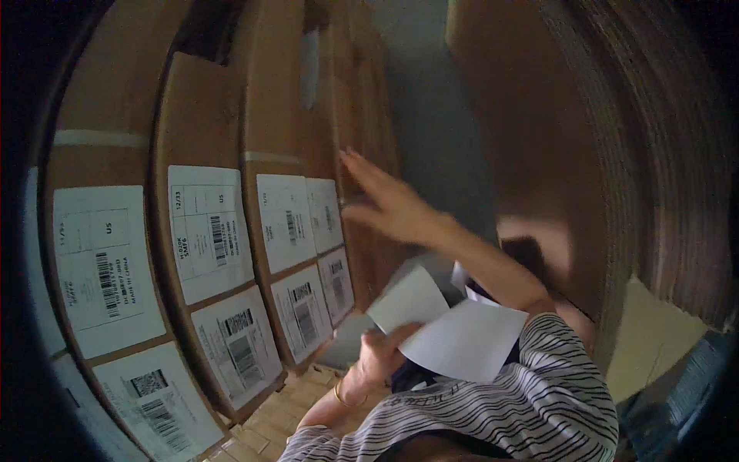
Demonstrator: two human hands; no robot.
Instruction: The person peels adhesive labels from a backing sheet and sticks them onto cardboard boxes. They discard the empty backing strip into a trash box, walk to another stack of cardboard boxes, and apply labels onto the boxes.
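The right hand (389,204) is stretched out flat, fingers spread and holding nothing, its fingertips at the edge of a brown cardboard box (369,138) in the stack. The left hand (381,350), a thin gold bangle (346,399) at its wrist, pinches a sheaf of smooth white sheets (454,335) held low in front of the striped sleeve (539,400). The boxes (200,115) stand in upright rows on a slatted wooden pallet (289,412), each bearing rectangular white labels (212,231) with barcodes. A ribbed stack of flattened cardboard (639,154) rises at the right, with a narrow dim aisle between.
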